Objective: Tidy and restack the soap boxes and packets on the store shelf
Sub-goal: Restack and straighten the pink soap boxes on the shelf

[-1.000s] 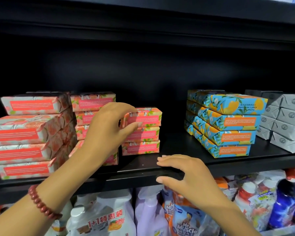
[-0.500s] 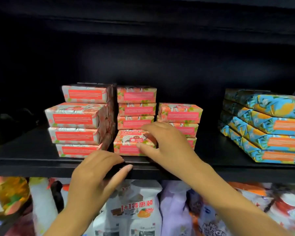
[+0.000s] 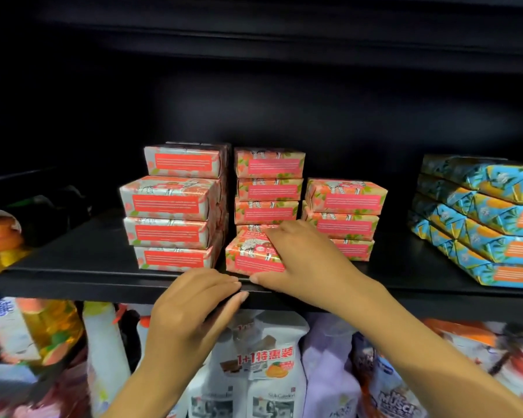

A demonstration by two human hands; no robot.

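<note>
Now: right hand on the front pink box

You've got your right hand [image 3: 302,260] on a pink soap box [image 3: 251,257] that sits near the front edge of the shelf [image 3: 73,267], approx mid-length, in front of the middle pink stack [image 3: 267,188]. Fingers lie close together over the box top and the thumb runs low along its front face, so the box is pinched btw thumb and fingers. The box looks a bit askew; can't tell if it's fully flat on the shelf.

Your left hand [image 3: 194,309] rests on the shelf's front edge just left of the box, fingers together and laid over the lip, holding nothing. Its fingertips nearly meet your right thumb.

The left pink stack [image 3: 169,218] stands just beside the box, four high at the front w/ more behind. The right pink stack [image 3: 344,218], three high, is partly hidden by your right hand. Blue-and-orange packets [image 3: 480,224] are piled toward the shelf's right end, well apart from the pink ones. Bottles and refill pouches [image 3: 263,372] fill the level below.
</note>
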